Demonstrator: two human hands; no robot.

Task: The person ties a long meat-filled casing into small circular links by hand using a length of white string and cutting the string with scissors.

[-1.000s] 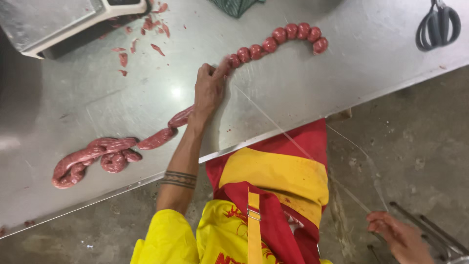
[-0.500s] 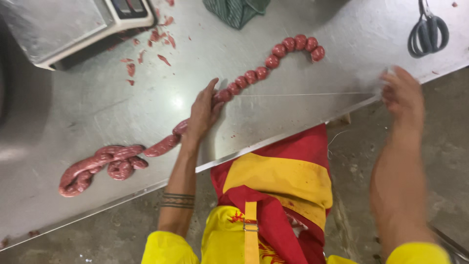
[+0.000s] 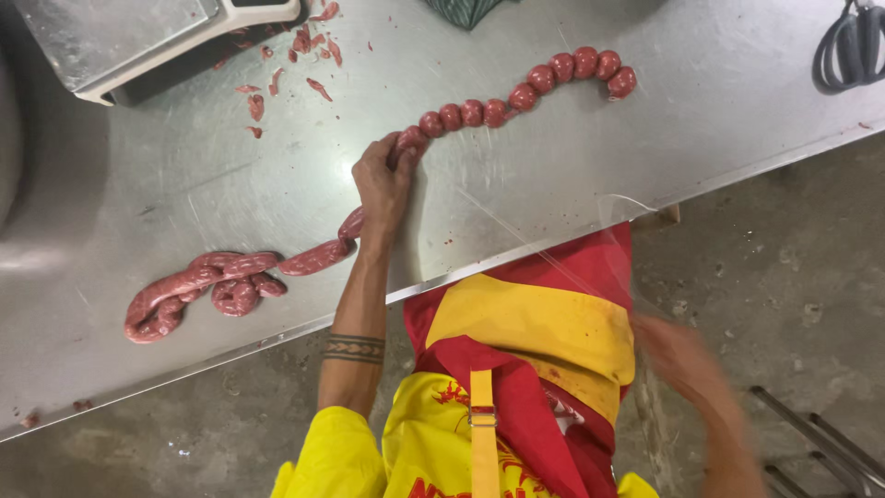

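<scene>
A stainless steel bench [image 3: 516, 184] fills the far and left part of the view, its near edge running diagonally from near left to far right. Below it lies a grey concrete floor [image 3: 784, 267]. The person wears a yellow garment under a red and yellow apron [image 3: 535, 341], which shows at the near centre.

At the far left of the bench stands a weighing scale [image 3: 120, 41] with a steel platform. A long sausage string [image 3: 461, 115] stretches across the bench: its unlinked part lies coiled at the near left [image 3: 198, 290], and a row of small round links [image 3: 562, 69] curves away to the far right. Between the two stretches the left hand [image 3: 383, 184] rests on the bench with its fingers [image 3: 401, 152] clenched around the sausage, pinching it right where the round links begin. The forearm carries a dark patterned band near the elbow.

The right hand [image 3: 687, 355] is off the bench at the near right, over the floor, and is blurred; whether its fingers are released or clenched cannot be told. A thin pale thread [image 3: 553, 263] runs from the bench towards that hand.

Scissors [image 3: 848, 46] with dark handles lie at the far right corner of the bench. Small red meat scraps [image 3: 304, 46] are scattered just beside the scale.
</scene>
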